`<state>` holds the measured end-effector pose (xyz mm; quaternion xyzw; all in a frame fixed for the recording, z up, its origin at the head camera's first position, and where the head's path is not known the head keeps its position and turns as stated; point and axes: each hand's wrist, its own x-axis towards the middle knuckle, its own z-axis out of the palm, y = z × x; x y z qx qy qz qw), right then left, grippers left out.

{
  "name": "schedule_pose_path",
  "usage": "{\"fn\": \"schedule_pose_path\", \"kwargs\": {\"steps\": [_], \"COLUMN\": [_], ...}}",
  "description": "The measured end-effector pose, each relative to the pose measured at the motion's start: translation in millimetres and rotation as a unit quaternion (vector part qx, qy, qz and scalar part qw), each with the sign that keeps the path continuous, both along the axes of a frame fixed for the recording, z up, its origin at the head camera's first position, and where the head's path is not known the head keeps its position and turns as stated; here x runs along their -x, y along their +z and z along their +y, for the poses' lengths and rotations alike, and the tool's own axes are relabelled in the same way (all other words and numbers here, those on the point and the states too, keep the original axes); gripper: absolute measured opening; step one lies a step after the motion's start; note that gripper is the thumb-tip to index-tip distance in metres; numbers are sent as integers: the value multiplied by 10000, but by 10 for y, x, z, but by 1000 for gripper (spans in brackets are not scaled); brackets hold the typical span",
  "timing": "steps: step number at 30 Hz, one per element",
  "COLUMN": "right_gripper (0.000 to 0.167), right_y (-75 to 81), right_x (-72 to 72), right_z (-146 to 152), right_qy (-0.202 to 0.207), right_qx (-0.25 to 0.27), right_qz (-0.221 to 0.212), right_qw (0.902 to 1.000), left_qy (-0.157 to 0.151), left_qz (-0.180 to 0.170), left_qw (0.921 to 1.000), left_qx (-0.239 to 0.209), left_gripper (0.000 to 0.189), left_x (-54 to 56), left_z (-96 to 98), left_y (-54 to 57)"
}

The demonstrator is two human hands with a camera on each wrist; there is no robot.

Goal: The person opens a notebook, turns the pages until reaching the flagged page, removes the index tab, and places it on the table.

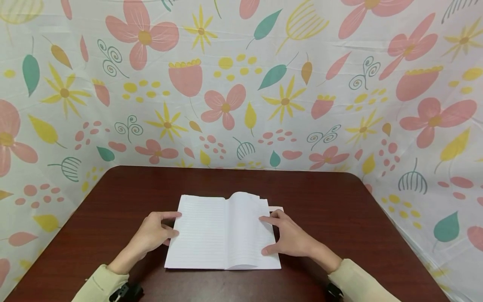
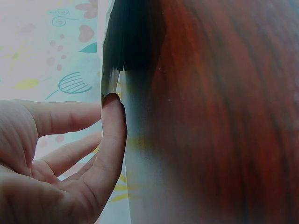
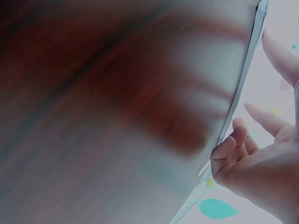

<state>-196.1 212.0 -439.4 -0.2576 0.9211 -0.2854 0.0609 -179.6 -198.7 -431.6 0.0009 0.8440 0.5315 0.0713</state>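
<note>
An open notebook (image 1: 200,235) with lined white pages lies on the table. One page (image 1: 243,230) arches up over its right half. At the left edge, my left hand (image 1: 151,235) holds the notebook. In the left wrist view, one finger (image 2: 114,126) lies on the underside of that edge and others reach to its far side. My right hand (image 1: 292,237) is at the right edge, thumb and index finger spread. Its index fingertip touches the arched page's side, and the thumb rests near the lower right pages. The right wrist view shows its other fingers (image 3: 229,149) bent beside the notebook's edge.
The dark reddish-brown table (image 1: 320,197) extends around the notebook. A pale strip (image 1: 276,208) sticks out past the notebook's right side, above the right hand. A white cloth (image 1: 234,100) with flower and leaf prints hangs behind the table and along its sides.
</note>
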Motion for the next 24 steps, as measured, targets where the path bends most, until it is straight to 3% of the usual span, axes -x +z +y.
{"fn": "schedule_pose_path", "kwargs": {"steps": [12,24], "right_gripper": [89,91], "right_y": [-18,-38], "right_x": [36,159], "right_z": [-177,-345], "right_qy": [-63,104], "right_qx": [-107,-129], "right_qz": [491,436], "right_qw": [9987,9989], "left_qy": [-22,-5], "left_qz": [-11,-40], "left_qw": [10000,10000], "left_qx": [-10,-12], "left_gripper": [52,52], "left_x": [0,-3], "left_z": [1,6], "left_y": [13,9]}}
